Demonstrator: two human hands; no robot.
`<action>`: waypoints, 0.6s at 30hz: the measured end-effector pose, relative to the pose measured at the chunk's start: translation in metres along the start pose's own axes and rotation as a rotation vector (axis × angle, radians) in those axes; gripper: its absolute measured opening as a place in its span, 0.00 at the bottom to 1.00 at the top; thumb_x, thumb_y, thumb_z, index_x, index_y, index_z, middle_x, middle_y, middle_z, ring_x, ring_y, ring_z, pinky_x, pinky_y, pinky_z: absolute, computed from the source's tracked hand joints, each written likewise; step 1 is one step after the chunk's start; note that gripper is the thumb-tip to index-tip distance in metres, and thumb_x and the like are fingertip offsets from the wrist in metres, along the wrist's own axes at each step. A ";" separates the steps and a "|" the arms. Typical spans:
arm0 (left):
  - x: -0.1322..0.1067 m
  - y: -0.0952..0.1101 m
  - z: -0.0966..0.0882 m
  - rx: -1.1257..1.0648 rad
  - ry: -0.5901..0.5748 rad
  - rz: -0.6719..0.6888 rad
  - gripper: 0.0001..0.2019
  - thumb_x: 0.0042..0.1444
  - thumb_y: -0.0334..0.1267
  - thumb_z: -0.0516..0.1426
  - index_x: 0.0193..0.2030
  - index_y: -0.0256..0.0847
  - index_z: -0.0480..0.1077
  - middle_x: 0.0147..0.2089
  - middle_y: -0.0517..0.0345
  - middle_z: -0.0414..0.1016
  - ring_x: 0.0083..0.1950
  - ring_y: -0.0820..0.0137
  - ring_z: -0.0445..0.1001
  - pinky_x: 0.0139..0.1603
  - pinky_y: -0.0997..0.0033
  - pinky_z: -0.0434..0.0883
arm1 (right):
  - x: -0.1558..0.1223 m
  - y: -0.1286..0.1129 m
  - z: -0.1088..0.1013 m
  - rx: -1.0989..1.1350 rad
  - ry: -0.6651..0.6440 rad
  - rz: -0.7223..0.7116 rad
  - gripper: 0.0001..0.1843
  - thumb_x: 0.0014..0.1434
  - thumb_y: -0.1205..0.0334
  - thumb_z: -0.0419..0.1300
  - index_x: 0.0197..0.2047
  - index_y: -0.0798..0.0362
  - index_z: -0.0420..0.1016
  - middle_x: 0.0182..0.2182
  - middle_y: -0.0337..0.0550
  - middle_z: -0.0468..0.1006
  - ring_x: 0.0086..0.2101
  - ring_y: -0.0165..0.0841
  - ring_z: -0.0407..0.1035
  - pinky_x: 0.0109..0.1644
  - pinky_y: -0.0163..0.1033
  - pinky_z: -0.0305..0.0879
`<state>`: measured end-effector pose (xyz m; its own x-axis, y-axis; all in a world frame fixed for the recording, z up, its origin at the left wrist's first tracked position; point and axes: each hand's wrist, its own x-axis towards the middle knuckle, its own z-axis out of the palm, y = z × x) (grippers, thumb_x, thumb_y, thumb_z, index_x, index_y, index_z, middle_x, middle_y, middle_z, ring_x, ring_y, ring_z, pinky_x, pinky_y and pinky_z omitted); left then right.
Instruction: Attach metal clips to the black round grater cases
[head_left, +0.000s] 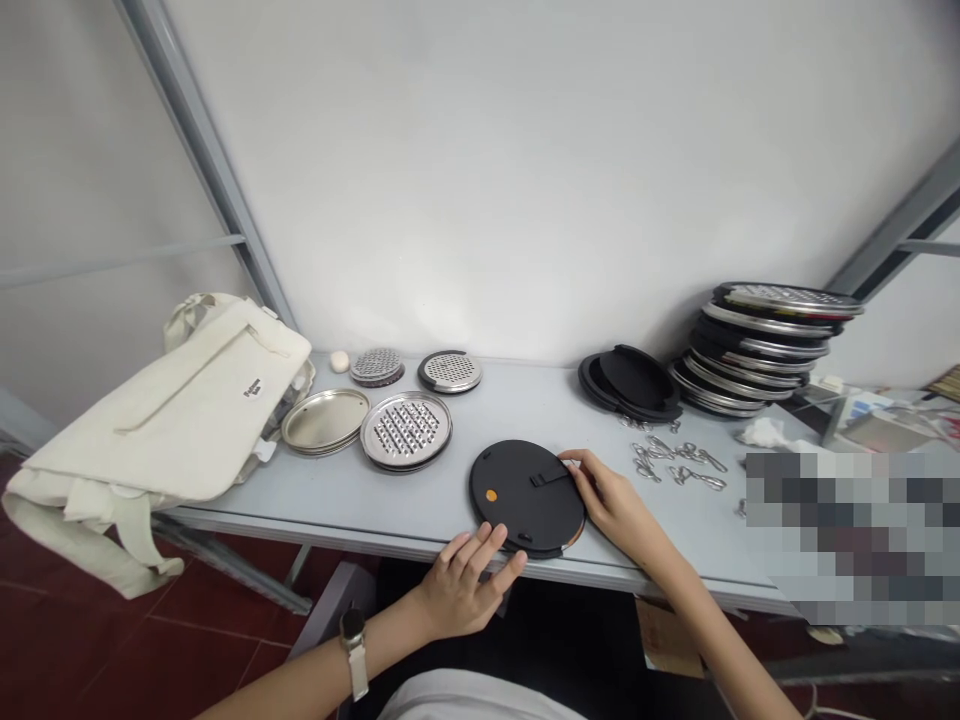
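A round black plastic disc [525, 495] with an orange dot and a small clip-like strip lies flat at the table's front edge. My right hand [604, 500] grips its right rim, fingers bent over the edge beside the strip. At the near rim, my left hand [469, 580] rests with fingers stretched out and apart, the fingertips touching or just beside the disc. Left of the disc sits a round metal grater plate [409, 430]. Farther left is a stack of plain round metal plates [326, 420].
Behind are another grater plate [377, 364], a black-rimmed grater [450, 371] and a white egg-like object [340, 361]. Black round parts [634, 385], metal clips [679, 455] and a tall stack of graters [757, 350] stand right. A cream bag [165, 410] leans left.
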<state>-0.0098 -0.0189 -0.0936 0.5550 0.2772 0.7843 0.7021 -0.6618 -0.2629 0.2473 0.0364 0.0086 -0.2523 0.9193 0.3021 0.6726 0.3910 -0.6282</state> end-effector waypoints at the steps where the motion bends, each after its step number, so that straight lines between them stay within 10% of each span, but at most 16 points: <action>1: 0.000 0.000 0.000 0.002 -0.003 0.000 0.29 0.52 0.36 0.57 0.64 0.45 0.63 0.66 0.49 0.62 0.65 0.61 0.62 0.62 0.62 0.59 | 0.000 0.001 0.000 -0.003 0.004 -0.003 0.14 0.70 0.56 0.43 0.51 0.50 0.64 0.32 0.42 0.75 0.30 0.35 0.71 0.36 0.38 0.64; 18: 0.003 0.000 -0.003 0.000 0.002 -0.001 0.31 0.53 0.36 0.57 0.66 0.44 0.60 0.70 0.47 0.54 0.66 0.61 0.61 0.62 0.62 0.60 | 0.001 -0.001 0.001 -0.037 0.039 0.026 0.12 0.69 0.55 0.43 0.33 0.47 0.57 0.24 0.36 0.67 0.24 0.34 0.66 0.32 0.37 0.60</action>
<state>-0.0098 -0.0201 -0.0900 0.5536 0.2763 0.7856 0.7027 -0.6613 -0.2626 0.2456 0.0372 0.0082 -0.2074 0.9263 0.3146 0.7039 0.3647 -0.6095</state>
